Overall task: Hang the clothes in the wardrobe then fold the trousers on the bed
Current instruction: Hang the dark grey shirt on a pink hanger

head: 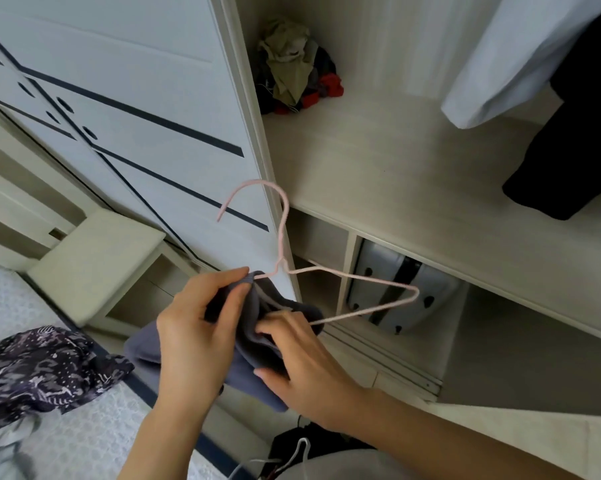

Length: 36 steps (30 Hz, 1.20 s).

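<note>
— Both forearms reach up from the bottom edge; what do they hold?

— Left hand (195, 336) pinches the ribbed edge of a grey-blue garment (257, 344) between thumb and fingers, right hand (304, 372) is clenched on its bunched cloth. One arm of a pink wire hanger (330, 271) is tucked inside the fabric; its hook stands above the hands, its free corner juts right of them.

— Any room ahead?

— Beyond the right hand the wardrobe shelf (378, 168) lies bare up to its front edge; a heap of clothes (293, 69) sits far back, a black garment (569, 133) and a pale shirt (520, 53) hang upper right.

— And left?

— Patterned dark trousers (42, 368) lie crumpled on the bed (94, 441), left of the left hand, near the mattress edge.
</note>
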{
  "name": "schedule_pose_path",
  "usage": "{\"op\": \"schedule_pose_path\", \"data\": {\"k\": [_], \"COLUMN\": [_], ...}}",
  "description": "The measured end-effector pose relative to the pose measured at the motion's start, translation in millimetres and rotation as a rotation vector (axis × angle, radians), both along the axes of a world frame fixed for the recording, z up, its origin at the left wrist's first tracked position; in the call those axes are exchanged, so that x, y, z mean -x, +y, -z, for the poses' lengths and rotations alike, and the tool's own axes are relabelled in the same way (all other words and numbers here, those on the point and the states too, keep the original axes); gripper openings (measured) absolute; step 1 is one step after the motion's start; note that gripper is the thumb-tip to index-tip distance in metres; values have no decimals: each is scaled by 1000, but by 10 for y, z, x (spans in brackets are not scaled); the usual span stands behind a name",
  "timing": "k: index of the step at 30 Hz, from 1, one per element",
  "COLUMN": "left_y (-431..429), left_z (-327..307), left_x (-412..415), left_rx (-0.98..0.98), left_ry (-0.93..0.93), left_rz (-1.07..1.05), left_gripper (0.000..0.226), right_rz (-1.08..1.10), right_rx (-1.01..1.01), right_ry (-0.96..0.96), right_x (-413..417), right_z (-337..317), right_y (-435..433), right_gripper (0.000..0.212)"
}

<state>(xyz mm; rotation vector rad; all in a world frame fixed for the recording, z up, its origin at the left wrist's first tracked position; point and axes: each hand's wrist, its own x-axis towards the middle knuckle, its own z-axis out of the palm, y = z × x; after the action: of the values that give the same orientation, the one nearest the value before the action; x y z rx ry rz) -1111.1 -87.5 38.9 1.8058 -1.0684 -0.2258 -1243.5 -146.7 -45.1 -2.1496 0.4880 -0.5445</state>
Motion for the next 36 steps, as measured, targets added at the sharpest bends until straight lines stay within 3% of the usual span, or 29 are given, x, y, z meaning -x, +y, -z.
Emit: {"op": "schedule_pose_path", "data": {"k": [3,6,11,13,16,19,22,24,26,30,34,36], "left_y": [0,-3,-2,5,47,115,146,152,127,31,7,12], "left_z": [50,36,-82,-124,-152,-78,97,209,267,258,166,162], "left_x": [52,10,-157,-251,-379,-454,-517,-508,-419,-192,-216,-252], "left_rx": [-10,14,78,97,74,-5,-79,-88,-84,-61,-18,-42], "left_ry": [-2,37,51,43,-20,-105,-275,-368,-358,-316,-276,-307], "left_rz": [14,-24,-58,-47,-12,59,135,189,245,306,293,331], "left_gripper": [12,19,21,23,28,26,12,19,18,17,17,20], "right_rz": [43,-40,-231,-279,-147,-30,41,28,-43,-149,-54,-18], "right_rx": [-221,-226,30,228,606,653,667,596,496,538,152,50], "right_ry": [-52,-1,600,803,852,773,679,599,512,310,69,-32], "right_x": [-66,-15,336,504,764,890,965,957,847,539,524,578], "right_z": [-44,-19,300,454,622,566,372,217,30,-342,-637,-713], "right_y": [65,49,-223,-402,-675,-900,-1052,-1052,-951,-699,-583,-584], "right_gripper": [32,27,16,16,28,38,25,18,24,15,14,14]}}
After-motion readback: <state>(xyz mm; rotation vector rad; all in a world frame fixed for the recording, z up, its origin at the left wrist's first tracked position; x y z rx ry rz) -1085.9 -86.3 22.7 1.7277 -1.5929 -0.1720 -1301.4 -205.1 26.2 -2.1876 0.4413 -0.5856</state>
